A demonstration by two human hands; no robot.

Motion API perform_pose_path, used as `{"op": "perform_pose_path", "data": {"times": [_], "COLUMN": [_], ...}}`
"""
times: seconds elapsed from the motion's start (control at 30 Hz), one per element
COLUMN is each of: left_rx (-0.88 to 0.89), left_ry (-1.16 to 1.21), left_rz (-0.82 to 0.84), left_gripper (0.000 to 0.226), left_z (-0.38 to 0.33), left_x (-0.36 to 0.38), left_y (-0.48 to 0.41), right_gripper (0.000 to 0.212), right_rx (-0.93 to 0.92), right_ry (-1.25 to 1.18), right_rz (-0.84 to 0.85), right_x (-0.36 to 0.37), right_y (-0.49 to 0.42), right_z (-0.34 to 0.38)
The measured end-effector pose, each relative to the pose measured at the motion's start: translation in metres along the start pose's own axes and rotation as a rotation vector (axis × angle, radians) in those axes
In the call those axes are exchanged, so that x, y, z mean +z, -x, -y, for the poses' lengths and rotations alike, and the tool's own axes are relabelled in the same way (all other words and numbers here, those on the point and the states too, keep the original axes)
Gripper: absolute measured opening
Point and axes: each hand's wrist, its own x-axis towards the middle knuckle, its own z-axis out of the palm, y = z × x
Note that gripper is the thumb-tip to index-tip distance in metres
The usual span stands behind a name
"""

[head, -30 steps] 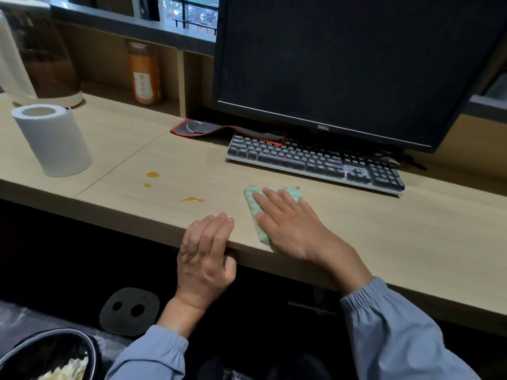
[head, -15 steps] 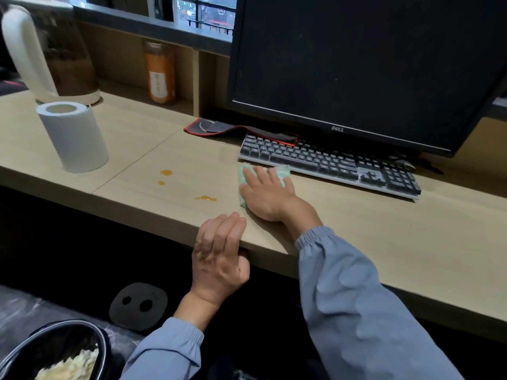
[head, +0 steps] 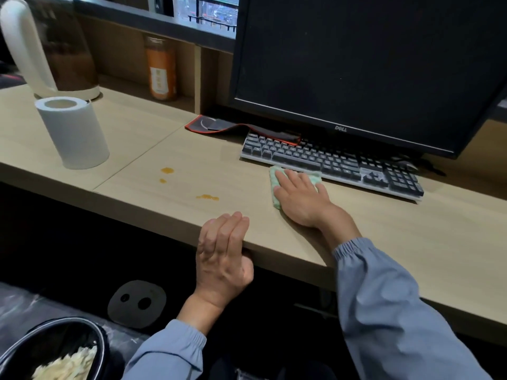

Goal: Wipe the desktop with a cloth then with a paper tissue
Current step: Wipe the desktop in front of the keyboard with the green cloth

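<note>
My right hand (head: pixel 300 200) has its fingers flat and together, pressing the green cloth (head: pixel 274 185) on the bench (head: pixel 397 237) right at the keyboard (head: pixel 329 160)'s front edge, and the orange spills (head: pixel 207 197) sit out past the keyboard's left end, so I reckon the next swipe goes left.
</note>
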Motion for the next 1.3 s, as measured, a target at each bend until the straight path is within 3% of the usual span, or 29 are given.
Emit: {"op": "perform_pose_path", "data": {"times": [0.13,0.3,0.57,0.73,0.87,0.97,1.13,1.3], "left_rx": [0.026,0.042,-0.002,-0.007,0.046,0.029,0.000,-0.216], "left_ry": [-0.015,-0.025,0.005,0.033,0.205,0.317,0.177,-0.043], "left_rz": [0.041,0.072,0.129,0.179,0.112,0.076,0.058,0.040], "left_gripper": [0.066,0.064,0.063,0.063,0.055,0.053,0.047,0.051], "left_z": [0.006,0.009,0.003,0.005,0.011,0.014,0.036,0.066], "left_x": [-0.002,-0.009,-0.013,-0.019,-0.025,-0.034,-0.053,-0.058], "left_y": [0.001,0.005,0.006,0.004,0.003,0.003,-0.002,-0.018], "right_gripper": [0.058,0.056,0.057,0.057,0.056,0.055,0.056,0.058], "right_rx": [-0.079,-0.205,-0.038,-0.128,-0.238,-0.216,-0.078,-0.104], "right_ry": [0.015,0.021,0.018,0.009,0.058,0.035,0.017,-0.013], "right_rz": [0.009,0.041,0.022,0.020,0.011,-0.006,0.039,0.061], "right_x": [0.003,0.010,0.000,0.003,0.016,0.019,0.005,0.005], "right_y": [-0.008,0.043,0.027,0.008,0.051,0.077,0.042,0.006], "right_z": [0.033,0.029,0.003,0.050,0.058,0.043,0.026,0.063]}}
